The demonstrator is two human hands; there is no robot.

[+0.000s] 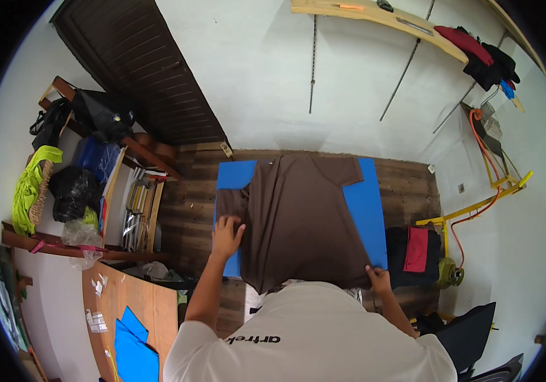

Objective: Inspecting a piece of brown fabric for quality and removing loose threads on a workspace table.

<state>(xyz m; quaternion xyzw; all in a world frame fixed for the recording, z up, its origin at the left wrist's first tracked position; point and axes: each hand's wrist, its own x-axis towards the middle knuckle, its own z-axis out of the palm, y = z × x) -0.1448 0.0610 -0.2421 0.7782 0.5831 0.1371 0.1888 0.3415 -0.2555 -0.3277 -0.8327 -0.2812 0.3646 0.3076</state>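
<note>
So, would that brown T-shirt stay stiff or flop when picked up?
The brown T-shirt would probably flop, since soft creases run down its left side. It is probably light: the right hand pinches its corner with fingertips. Pushed, it might bunch up, as loose folds lie near the left hand.

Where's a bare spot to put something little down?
The blue table has a bare strip between the brown shirt and the table's right edge, reaching down to the right hand. A smaller bare corner sits upper left, above the sleeve. It's crowded on the left shelf, packed with bags.
</note>
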